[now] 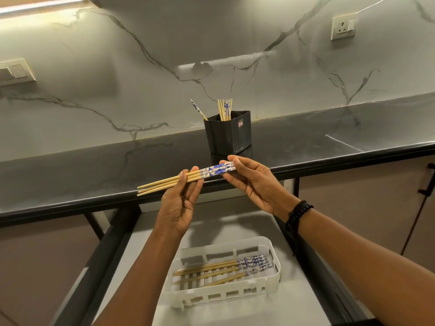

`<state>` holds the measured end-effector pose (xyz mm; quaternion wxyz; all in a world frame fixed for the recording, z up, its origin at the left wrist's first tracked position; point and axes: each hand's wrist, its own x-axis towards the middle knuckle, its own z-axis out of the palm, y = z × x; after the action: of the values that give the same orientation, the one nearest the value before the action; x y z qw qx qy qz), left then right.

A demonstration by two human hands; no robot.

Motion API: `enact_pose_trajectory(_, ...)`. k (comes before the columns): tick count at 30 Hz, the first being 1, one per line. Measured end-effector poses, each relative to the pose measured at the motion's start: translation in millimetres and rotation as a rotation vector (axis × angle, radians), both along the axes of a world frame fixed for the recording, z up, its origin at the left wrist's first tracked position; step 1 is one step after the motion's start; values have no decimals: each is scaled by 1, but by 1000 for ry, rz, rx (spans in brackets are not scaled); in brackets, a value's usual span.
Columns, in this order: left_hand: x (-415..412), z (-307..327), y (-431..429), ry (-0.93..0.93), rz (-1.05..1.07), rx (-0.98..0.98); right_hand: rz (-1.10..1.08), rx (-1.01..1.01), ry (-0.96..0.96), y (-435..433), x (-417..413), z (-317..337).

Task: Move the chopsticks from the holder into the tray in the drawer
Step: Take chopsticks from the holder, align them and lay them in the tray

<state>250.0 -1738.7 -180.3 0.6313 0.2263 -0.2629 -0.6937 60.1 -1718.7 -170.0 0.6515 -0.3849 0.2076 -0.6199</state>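
Note:
A bundle of wooden chopsticks point(164, 182) with blue-and-white patterned tops lies level between both hands, above the counter's front edge. My left hand point(181, 203) grips its middle, and my right hand point(254, 182) pinches the patterned end. A black holder point(229, 135) stands on the counter behind, with several chopsticks point(224, 109) sticking up from it. Below, in the open drawer point(146, 250), a white slotted tray point(223, 295) holds several chopsticks point(226, 269) lying lengthwise.
The dark counter point(329, 137) runs across the view under a marble backsplash with a wall socket point(343, 28) and a switch plate point(15, 71). Black drawer rails point(106, 243) flank the tray. A red-handled tool point(421, 208) leans at the right cabinet.

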Motion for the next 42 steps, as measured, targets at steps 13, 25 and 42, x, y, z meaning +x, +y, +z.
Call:
enact_pose_trajectory(13,-1,-2,-2,-63,43,-29,-194,-128,373,-5,-2,-3)
enact_pose_trajectory(25,-1,-3,-3,-84,67,-43,-140,-105,415,-6,-11,-4)
enact_pose_trajectory(42,8,-4,-6,-94,111,11,-152,6,444,-5,-19,2)
